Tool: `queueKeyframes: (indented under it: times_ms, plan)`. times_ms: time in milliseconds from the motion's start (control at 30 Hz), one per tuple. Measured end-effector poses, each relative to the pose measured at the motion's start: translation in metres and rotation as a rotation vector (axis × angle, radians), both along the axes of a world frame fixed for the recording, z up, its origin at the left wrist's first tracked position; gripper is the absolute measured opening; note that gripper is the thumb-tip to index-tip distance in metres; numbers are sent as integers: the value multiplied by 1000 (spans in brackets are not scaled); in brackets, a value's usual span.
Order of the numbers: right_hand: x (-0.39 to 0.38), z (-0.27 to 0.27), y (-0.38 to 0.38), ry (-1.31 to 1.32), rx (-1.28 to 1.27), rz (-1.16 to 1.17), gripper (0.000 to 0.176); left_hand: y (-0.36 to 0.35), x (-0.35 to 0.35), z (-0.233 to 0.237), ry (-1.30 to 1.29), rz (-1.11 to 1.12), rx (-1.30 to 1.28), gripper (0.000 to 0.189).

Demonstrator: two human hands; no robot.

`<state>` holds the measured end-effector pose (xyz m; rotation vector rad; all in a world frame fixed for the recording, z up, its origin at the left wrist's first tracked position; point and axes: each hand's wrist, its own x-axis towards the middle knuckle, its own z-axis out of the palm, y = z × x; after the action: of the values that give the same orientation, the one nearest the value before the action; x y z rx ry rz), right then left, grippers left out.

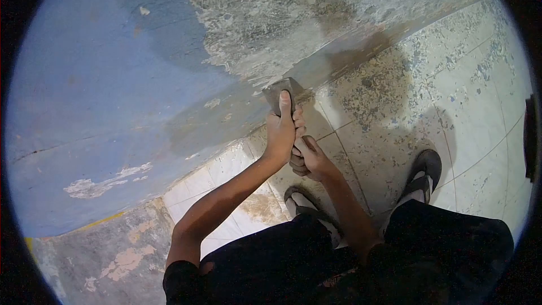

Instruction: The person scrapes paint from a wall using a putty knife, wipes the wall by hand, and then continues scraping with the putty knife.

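A paint scraper with a broad, dusty blade meets the wall near its base, at the lower edge of a stripped patch. My left hand is closed round it just behind the blade, the thumb laid along its upper face. Below that, my right hand wraps the lower end of the tool, touching the left hand. Most of the handle is hidden by my fingers. The wall is blue paint on the left, while the bared patch is rough and grey.
Paint flakes litter the tiled floor along the wall's foot. My sandalled feet, including the right one, stand on the tiles. A grey, worn surface lies at lower left. Some dark object shows at the right edge.
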<state>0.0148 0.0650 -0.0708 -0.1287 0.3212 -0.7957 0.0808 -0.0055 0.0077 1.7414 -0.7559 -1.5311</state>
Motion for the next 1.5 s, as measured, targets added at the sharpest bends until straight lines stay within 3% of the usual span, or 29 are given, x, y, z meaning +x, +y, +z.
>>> queueKeyframes:
  times_ms: [200,367,433,667,833,933,1000,1067,1100,1167,1200,1267,1367,1433,1467,1500]
  plan:
    - [23,9,10,83,25,-103,30,1,2,10,-127,-49,-32,51]
    - [41,29,15,-121,110,-120,35,0,11,26,-223,-120,-14,50]
    - [44,42,15,-105,140,-124,40,-2,15,35,-272,-257,64,50]
    - [55,82,24,-169,191,-166,43,-4,19,60,-168,-335,157,45]
    - [65,80,23,-268,140,-203,47,-6,23,63,-157,-359,157,41]
    - [79,56,18,-146,143,-275,43,-10,35,42,-156,-434,61,42]
    - [85,25,7,189,91,-386,37,-12,41,36,-130,-472,-2,43]
    - [84,-7,-7,409,-170,-497,31,-8,46,31,-132,-557,-205,45]
    - [75,-2,-13,379,-183,-536,25,-7,55,23,-124,-534,-214,45]
    - [62,-29,-28,856,-501,-562,27,-11,73,-2,-322,-618,-275,46]
    - [52,-29,-34,861,-509,-563,27,-11,76,-12,-316,-616,-283,46]
    - [27,-31,-43,1254,-725,-617,29,-4,81,-32,-76,-390,-478,46]
    - [-14,-44,-51,1365,-564,-597,35,10,96,-49,-164,-406,-429,45]
    - [-36,-69,-57,1351,-477,-769,36,28,108,-66,-230,-494,-338,48]
    - [-48,-45,-57,959,-572,-811,36,38,113,-73,-306,-591,-251,53]
    - [-53,-35,-58,958,-575,-803,36,47,119,-81,-305,-583,-249,53]
